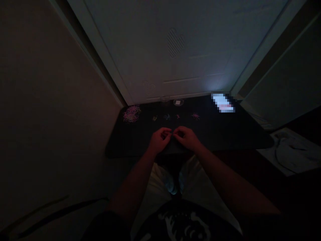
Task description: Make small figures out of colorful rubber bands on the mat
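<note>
My left hand (160, 139) and my right hand (186, 137) meet fingertip to fingertip over the front middle of a dark table (220, 132). Both have thumb and fingers drawn together in a pinch. Whatever lies between them is too small and dim to make out. Just beyond my hands sit small groups of thin bits: a yellowish group (154, 118), a bluish group (167, 117), a red-pink group (178, 116) and a pink group (195, 116). A larger mixed-colour heap (131, 113) of the same kind of thin pieces lies at the far left.
A lit, blurred-out screen (223, 102) glows at the back right. Along the back edge are a small clear dish (165, 99) and a round container (178, 102) with a white patch. A pale door (155, 50) rises behind; a wall (62, 100) bounds the left.
</note>
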Available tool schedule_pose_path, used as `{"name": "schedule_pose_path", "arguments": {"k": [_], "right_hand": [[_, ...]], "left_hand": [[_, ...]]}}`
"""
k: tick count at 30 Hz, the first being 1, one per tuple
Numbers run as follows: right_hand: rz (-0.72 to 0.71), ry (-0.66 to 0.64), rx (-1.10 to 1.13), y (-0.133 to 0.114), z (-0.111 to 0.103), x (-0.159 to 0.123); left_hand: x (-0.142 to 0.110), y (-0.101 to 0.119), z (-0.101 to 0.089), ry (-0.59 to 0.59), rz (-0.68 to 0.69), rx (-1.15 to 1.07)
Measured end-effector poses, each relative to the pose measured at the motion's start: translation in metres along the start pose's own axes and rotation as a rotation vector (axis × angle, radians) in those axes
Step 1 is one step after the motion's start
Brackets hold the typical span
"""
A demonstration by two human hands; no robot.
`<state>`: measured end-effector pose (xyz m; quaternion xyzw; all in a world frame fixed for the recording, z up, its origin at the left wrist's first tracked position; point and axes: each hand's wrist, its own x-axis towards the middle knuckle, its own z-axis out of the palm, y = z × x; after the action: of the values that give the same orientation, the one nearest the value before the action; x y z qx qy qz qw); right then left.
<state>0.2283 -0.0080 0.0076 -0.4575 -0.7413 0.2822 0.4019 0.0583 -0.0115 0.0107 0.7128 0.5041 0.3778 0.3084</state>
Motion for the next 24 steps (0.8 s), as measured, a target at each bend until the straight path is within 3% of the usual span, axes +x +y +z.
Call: {"name": "schedule_pose_path", "arguments": {"k": [14, 24], "right_hand": [[0.097, -0.023, 0.028, -0.0007, 0.0001, -0.0015], [0.026, 0.003, -0.013, 0.0010, 0.0009, -0.0001]], "left_hand": [[0.0008, -0.0012, 0.0014, -0.022, -0.015, 0.003], [0.0007, -0.0010, 0.0014, 0.005, -0.049, 0.045]]}}
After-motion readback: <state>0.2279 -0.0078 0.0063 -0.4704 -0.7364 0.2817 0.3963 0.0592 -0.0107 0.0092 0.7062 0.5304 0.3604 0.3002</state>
